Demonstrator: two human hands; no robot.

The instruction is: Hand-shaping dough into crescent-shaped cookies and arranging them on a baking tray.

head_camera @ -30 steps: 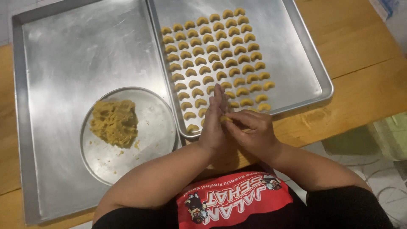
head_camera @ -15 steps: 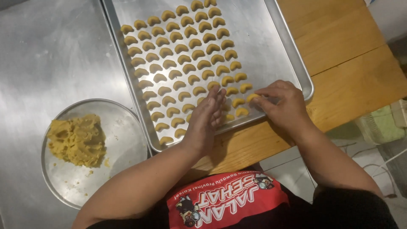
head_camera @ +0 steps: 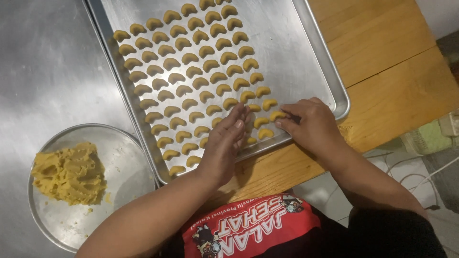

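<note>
A metal baking tray (head_camera: 306,57) on the wooden table holds several rows of small yellow crescent-shaped dough pieces (head_camera: 191,71). My right hand (head_camera: 311,125) rests at the tray's near right corner, its fingertips pinching a crescent piece (head_camera: 277,115) that lies at the end of a row. My left hand (head_camera: 224,143) lies flat on the tray's near edge with its fingers stretched out among the nearest crescents, holding nothing. A round metal plate (head_camera: 119,153) at the lower left carries a lump of yellow dough (head_camera: 69,173).
A second, larger metal tray (head_camera: 43,71) lies under the plate on the left. The wooden table (head_camera: 392,71) extends to the right of the trays. A green cloth (head_camera: 430,136) and cables lie on the floor beyond the table's edge.
My hands, pressed together over the table edge a second ago, have parted. The right hand moved out to the tray's near right corner and set a crescent down; the left settled flat on the tray.
</note>
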